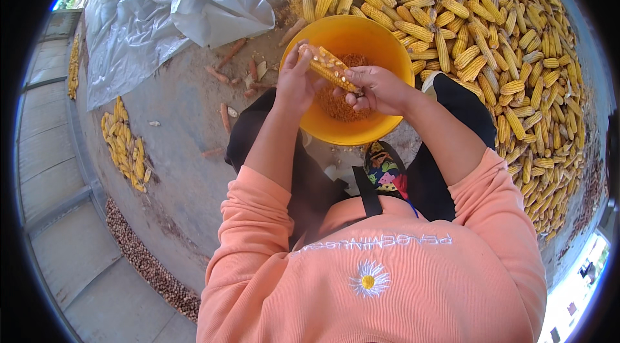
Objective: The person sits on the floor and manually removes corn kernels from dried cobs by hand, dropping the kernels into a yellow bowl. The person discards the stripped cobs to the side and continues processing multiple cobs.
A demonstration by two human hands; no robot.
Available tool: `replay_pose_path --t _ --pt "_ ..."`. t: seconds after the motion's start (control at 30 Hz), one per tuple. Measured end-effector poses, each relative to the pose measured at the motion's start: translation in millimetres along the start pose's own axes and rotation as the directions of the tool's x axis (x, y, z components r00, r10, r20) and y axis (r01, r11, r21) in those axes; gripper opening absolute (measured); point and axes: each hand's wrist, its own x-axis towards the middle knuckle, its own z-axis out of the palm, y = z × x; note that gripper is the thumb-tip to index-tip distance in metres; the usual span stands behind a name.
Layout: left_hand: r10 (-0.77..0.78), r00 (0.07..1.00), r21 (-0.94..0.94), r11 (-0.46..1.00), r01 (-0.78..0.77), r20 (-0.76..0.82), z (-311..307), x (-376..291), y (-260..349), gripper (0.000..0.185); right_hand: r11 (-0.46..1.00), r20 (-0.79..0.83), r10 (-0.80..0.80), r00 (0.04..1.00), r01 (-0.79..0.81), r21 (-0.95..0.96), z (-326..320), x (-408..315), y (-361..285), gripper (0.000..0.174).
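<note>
Over a yellow plastic tub (pixel 356 137) on the ground, both my hands hold one partly shelled ear of corn (pixel 329 66). My left hand (pixel 296 74) grips its upper left end, where reddish cob shows among scattered kernels. At its lower right end, my right hand (pixel 375 86) has thumb and fingers around the ear. Rows of yellow kernels remain along the side facing me. Loose orange kernels (pixel 339 103) lie in the bottom of the tub, which stands between my knees.
A large heap of corn ears (pixel 513 62) spreads ahead and to the right. Bare cobs (pixel 225 117) lie left of the tub. Further left are a crumpled plastic sheet (pixel 131 28), a small pile of ears (pixel 123 144) and a strip of small brownish round items (pixel 145 265).
</note>
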Motion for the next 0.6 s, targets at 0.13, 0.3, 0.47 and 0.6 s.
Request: replay_pose_path --t 0.13,0.3,0.47,0.6 --pt "0.012 1.000 0.072 0.997 -0.013 0.015 1.5 -1.1 -3.8 0.035 0.997 -0.119 0.046 0.992 -0.052 -0.056 1.1 2.0 2.6 0.039" --pt "0.025 1.000 0.052 0.998 -0.024 -0.013 -0.7 1.5 -2.2 0.034 0.991 0.027 -0.044 0.999 0.040 0.127 0.2 -0.3 -4.0 0.039" --pt "0.007 0.998 0.039 0.999 -0.004 -0.066 -3.8 2.1 -2.2 0.033 0.988 -0.071 -0.063 0.995 0.052 -0.143 4.2 3.2 2.1 0.038" --pt "0.010 0.996 0.084 0.996 -0.002 -0.089 0.2 0.6 -4.8 0.033 0.941 -0.141 -0.067 0.988 0.015 -0.338 4.5 4.1 4.5 0.039"
